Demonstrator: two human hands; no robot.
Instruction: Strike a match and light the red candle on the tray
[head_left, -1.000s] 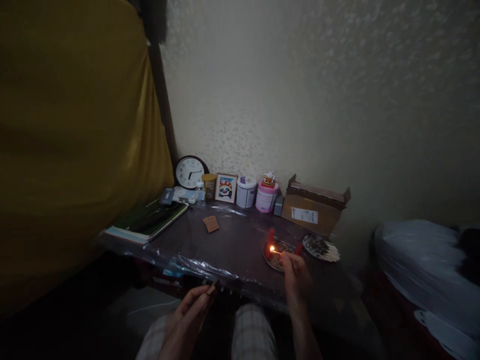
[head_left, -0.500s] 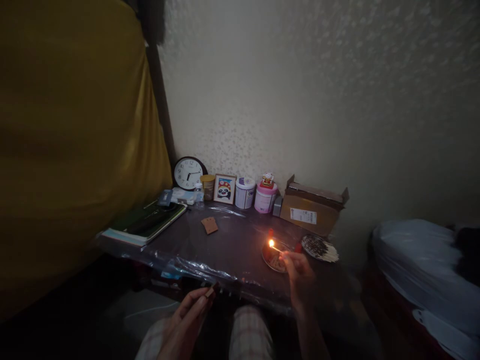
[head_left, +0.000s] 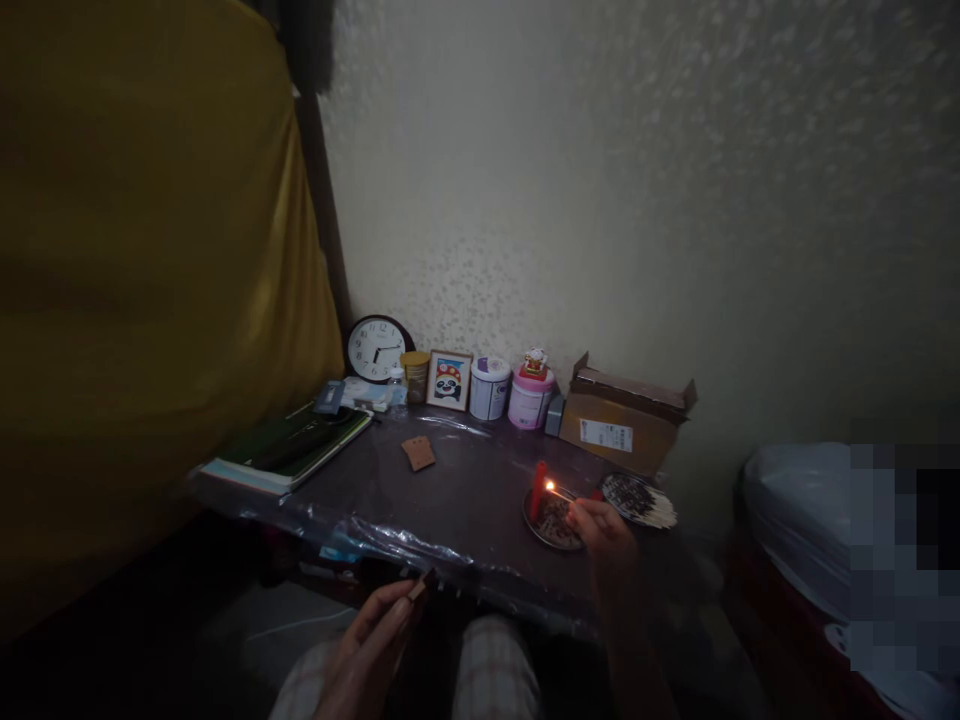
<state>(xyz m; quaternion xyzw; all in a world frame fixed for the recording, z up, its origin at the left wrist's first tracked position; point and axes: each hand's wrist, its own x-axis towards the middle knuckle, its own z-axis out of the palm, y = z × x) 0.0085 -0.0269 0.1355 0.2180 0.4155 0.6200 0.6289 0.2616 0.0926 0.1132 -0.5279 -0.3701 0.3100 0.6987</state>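
Note:
My right hand [head_left: 604, 532] pinches a burning match [head_left: 559, 490], its flame right beside a red candle [head_left: 538, 481] that stands on a small round dish [head_left: 551, 522] on the dark table [head_left: 457, 490]. A second red candle [head_left: 596, 493] shows just behind my fingers. My left hand [head_left: 375, 640] is low at the table's front edge, fingers closed on a small matchbox [head_left: 421, 585]. Beside the dish, to its right, lies a plate of spent matchsticks [head_left: 637, 498].
Along the wall stand a clock [head_left: 375, 347], a panda picture [head_left: 448, 380], a white tin [head_left: 489, 387], a pink tin [head_left: 531, 395] and a cardboard box [head_left: 626, 415]. Books [head_left: 289, 450] lie at the table's left. A yellow curtain [head_left: 142, 280] hangs left; a bag [head_left: 802, 520] sits right.
My right hand has shifted the lit match a little rightward and up, from over the dish to the side of the red candle. My left hand stays put with the matchbox.

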